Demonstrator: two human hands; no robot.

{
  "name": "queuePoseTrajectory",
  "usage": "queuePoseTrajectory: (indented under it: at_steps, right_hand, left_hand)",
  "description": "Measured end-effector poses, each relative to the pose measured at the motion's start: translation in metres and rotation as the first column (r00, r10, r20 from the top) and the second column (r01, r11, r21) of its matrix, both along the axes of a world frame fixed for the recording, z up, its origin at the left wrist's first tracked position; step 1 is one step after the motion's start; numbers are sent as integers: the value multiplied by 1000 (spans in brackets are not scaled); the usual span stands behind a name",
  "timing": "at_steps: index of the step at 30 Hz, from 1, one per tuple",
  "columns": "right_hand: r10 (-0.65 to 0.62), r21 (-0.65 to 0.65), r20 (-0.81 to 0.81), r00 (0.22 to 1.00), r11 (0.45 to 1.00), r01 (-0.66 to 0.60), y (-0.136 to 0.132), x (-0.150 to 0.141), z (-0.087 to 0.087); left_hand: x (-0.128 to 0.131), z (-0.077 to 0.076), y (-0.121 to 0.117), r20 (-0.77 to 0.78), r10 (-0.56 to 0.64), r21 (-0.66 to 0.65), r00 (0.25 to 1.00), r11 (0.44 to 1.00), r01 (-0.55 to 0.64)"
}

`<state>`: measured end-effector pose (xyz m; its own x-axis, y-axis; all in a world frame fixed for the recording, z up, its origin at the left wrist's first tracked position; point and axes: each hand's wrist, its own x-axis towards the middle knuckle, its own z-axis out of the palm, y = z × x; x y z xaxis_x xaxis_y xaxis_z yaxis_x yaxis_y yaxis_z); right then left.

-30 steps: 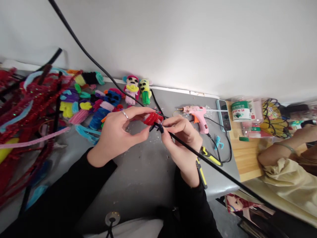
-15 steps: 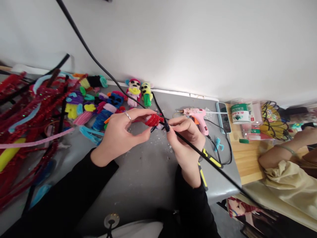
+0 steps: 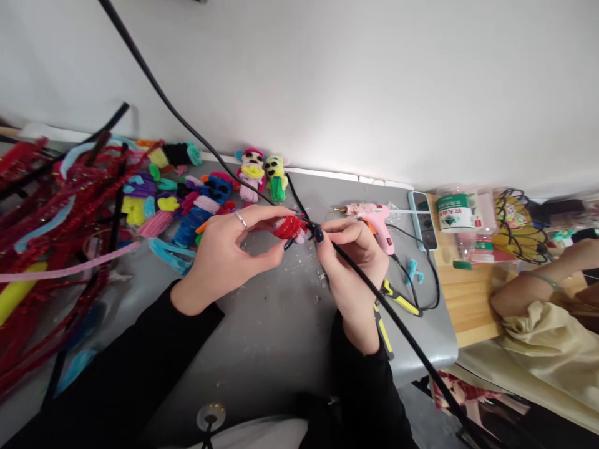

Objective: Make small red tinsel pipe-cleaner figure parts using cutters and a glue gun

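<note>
My left hand (image 3: 224, 255), wearing a ring, pinches a small red roll of coiled pipe cleaner (image 3: 288, 227) with a pale edge between thumb and forefinger. Close to its right end, my right hand (image 3: 355, 265) is closed on a black pipe cleaner (image 3: 397, 315). This long strand runs over the right wrist toward the lower right. Where it meets the red roll is partly hidden by the fingers. Both hands are held above the grey table (image 3: 262, 330).
Pipe-cleaner dolls (image 3: 251, 174) stand by the wall; red tinsel stems (image 3: 51, 249) pile up left. A pink glue gun (image 3: 369, 215), a phone (image 3: 422, 221) and yellow-black pliers (image 3: 401, 298) lie right. A black cable (image 3: 187, 128) crosses above. Another person's arm (image 3: 528, 290) is far right.
The black strand's long free part has swung downward at the lower right, and its part between my hands lies flatter. My hands have stayed nearly in place.
</note>
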<state>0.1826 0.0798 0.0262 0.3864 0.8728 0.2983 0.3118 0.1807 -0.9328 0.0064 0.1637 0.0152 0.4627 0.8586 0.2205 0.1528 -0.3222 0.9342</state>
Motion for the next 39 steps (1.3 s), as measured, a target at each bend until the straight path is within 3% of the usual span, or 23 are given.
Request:
queuePoseTrajectory:
  at_steps: [5, 9, 15, 19, 23, 28, 33, 39]
  right_hand:
    - [95, -30, -1, 995, 995, -95, 0, 2, 0]
    - [6, -36, -5, 1000, 999, -6, 0, 3, -1]
    - [89, -30, -33, 995, 995, -90, 1, 1, 0]
    - [-5, -32, -29, 1000, 999, 5, 1, 1, 1]
    - [83, -25, -38, 996, 996, -84, 0, 0, 2]
    - [10, -18, -17, 1000, 1000, -10, 1, -1, 3]
    - [70, -40, -40, 997, 997, -71, 1, -2, 4]
    - [-109, -5, -20, 994, 994, 109, 4, 1, -3]
  left_hand:
    - [0, 1, 0, -1, -4, -19, 1000, 1000, 4]
    - [1, -1, -1, 3, -4, -14, 1000, 1000, 4]
    - [1, -3, 0, 8, -3, 11, 1000, 1000, 3]
    - [0, -3, 0, -5, -2, 3, 1000, 1000, 2]
    - [0, -3, -1, 1, -10, -1, 1000, 1000, 10]
    - [-1, -4, 0, -2, -12, -2, 1000, 1000, 12]
    - [0, -5, 0, 12, -4, -2, 1000, 1000, 4]
    - [1, -2, 0, 15, 9, -47, 1000, 999, -9]
